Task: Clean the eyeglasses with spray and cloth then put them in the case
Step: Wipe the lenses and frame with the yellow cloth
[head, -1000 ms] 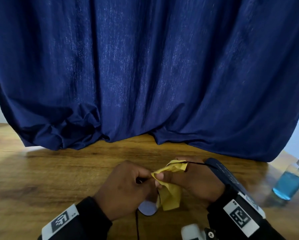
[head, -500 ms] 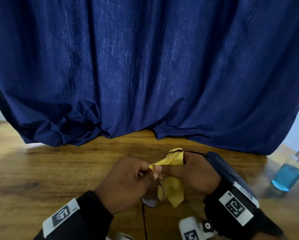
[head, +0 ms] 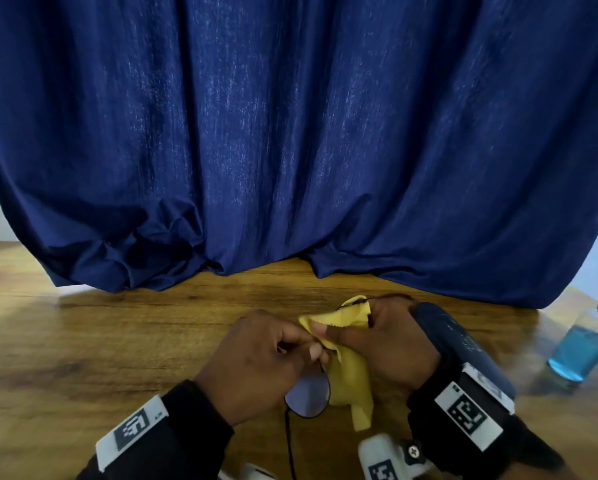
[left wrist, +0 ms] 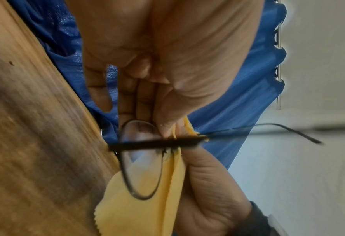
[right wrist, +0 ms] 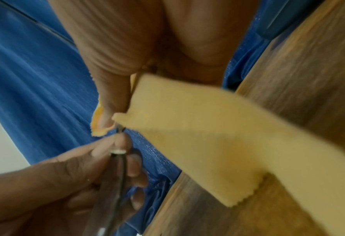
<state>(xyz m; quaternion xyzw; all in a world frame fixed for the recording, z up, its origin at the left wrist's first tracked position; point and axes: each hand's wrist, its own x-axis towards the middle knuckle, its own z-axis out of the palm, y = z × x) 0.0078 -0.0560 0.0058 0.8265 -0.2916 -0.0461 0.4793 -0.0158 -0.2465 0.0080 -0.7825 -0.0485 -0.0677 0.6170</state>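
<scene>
left hand [head: 256, 358] fingers pinch the glasses [head: 308, 396] by the bridge; right hand [head: 387, 344] fingers pinch the cloth [head: 354, 379] over the other lens.

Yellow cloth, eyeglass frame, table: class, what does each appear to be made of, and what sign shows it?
Yellow cloth: soft matte fabric, probably microfibre; it folds limply, with zigzag-cut edges.
Eyeglass frame: thin dark wire, probably metal.
Table: wood or wood-look laminate; brown grain, slight sheen.

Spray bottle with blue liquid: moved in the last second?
No. The blue-liquid spray bottle keeps its offset right of the dark blue eyeglass case; only the view shifted.
</scene>
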